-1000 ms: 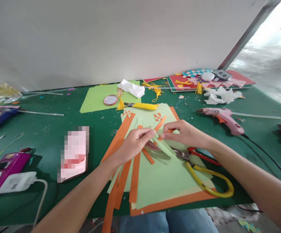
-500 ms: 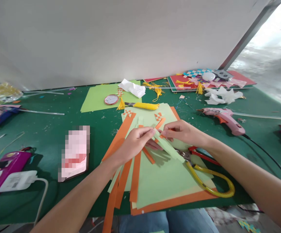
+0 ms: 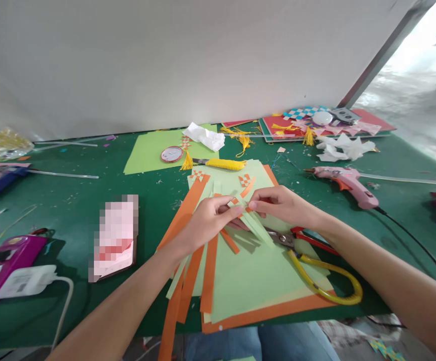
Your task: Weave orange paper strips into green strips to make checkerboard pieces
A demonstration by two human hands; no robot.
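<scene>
Pinching the weave (image 3: pixel 235 201) of orange and green strips, the left hand (image 3: pixel 215 218) holds it between clamped thumb and fingers, above the sheets (image 3: pixel 255 281). The right hand (image 3: pixel 274 203) has its fingertips at the weave's edge; from here, I cannot tell whether they grip it. Containers: a clear bag (image 3: pixel 5 140), far left of the fingers, holds yellow material, too blurred to identify. A red-rimmed disc (image 3: pixel 171 154), pale inside, lies beyond the left fingers. Scissors (image 3: pixel 284 239) lie just below the right fingers.

I'm viewing a left hand (image 3: pixel 218 215), right hand (image 3: pixel 283 204) and forearms (image 3: pixel 127 296), all bare. Below, faded blue jeans (image 3: pixel 223 343) are showing.
</scene>
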